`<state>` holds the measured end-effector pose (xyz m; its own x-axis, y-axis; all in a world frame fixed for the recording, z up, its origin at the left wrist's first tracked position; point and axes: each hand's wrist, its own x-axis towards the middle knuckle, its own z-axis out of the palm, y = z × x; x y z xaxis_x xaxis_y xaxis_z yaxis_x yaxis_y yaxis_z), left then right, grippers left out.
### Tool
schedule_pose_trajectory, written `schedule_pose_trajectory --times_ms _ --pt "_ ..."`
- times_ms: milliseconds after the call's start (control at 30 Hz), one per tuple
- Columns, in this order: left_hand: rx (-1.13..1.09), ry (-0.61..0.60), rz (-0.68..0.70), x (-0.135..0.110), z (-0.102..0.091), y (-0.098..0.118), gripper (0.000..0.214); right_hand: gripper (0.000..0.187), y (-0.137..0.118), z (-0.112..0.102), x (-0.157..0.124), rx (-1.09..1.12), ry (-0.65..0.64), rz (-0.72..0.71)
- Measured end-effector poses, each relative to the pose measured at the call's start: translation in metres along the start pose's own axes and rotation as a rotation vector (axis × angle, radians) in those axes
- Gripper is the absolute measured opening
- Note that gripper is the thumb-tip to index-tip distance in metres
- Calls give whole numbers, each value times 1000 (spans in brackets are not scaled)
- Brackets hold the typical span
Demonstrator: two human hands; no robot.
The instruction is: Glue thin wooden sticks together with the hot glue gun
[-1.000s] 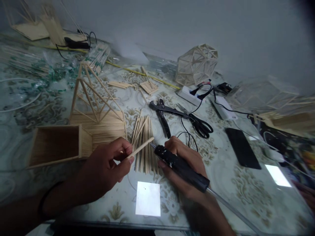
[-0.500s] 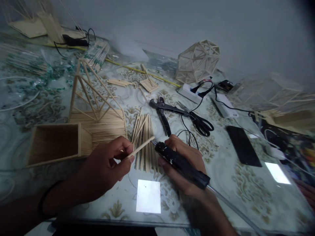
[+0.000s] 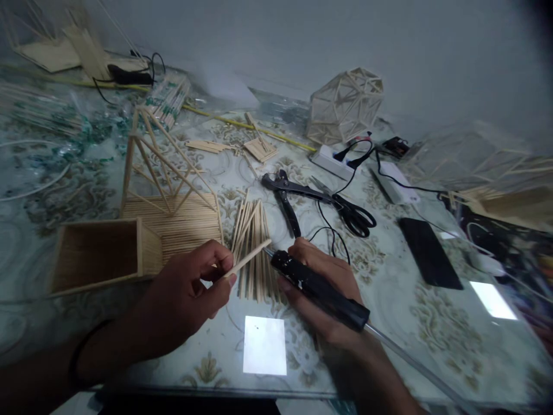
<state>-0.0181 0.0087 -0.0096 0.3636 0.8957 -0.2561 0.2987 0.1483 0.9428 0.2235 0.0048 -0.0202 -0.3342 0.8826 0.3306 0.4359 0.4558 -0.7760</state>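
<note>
My left hand (image 3: 196,288) pinches a short thin wooden stick (image 3: 248,258) between thumb and fingers, its free end pointing up to the right. Wrapped around a black hot glue gun (image 3: 319,291) is my right hand (image 3: 330,276). The metal nozzle (image 3: 268,252) is at the free end of the stick; whether they touch, I cannot tell. A long pale glue stick (image 3: 415,363) trails from the gun's rear. Beneath both hands lies a bundle of loose wooden sticks (image 3: 258,274). Left of it stands a stick frame (image 3: 159,167) on a slatted base (image 3: 194,219), beside an open wooden box (image 3: 97,253).
Black cutters (image 3: 285,202) and scissors (image 3: 352,213) lie beyond my right hand. A phone (image 3: 430,252) rests at the right, near a power strip (image 3: 334,161) with cords. Farther back are a lattice ball (image 3: 345,106), a yellow strip (image 3: 242,122) and wrapped stick packs (image 3: 168,98).
The view shifts slightly. Both hands keep nearly the same pose, with the stick and the glue gun's nozzle still close together.
</note>
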Motion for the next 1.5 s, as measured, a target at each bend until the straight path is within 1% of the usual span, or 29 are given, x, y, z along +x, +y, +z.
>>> schedule_pose_trajectory --times_ms 267,533,867,1000,1100,1200,1267,1300,1400,1500 --pt "0 -3 -10 -2 -1 -2 14 27 0 -1 1 -22 -3 -7" --pt "25 4 16 -2 0 -4 14 29 -3 -1 1 -33 6 17" --pt "-9 -3 18 0 0 -1 15 31 -4 -3 4 -57 22 20" --pt "-2 -11 4 0 0 -1 15 33 -1 0 4 -40 44 36" --pt "11 -10 11 -1 -2 -3 15 32 2 -2 5 -74 36 90" --pt "19 2 25 -2 -6 -5 14 27 8 -18 1 -184 38 158" --pt "17 14 36 -2 -8 -6 14 24 17 -40 -7 -304 71 227" --pt "14 19 48 -1 -9 -7 14 25 23 -53 -14 -378 94 288" --pt "-26 7 64 -1 -9 -8 15 29 52 -96 -40 -612 136 418" --pt "-85 -28 53 -1 -8 -8 14 20 86 -131 -71 -739 95 450"
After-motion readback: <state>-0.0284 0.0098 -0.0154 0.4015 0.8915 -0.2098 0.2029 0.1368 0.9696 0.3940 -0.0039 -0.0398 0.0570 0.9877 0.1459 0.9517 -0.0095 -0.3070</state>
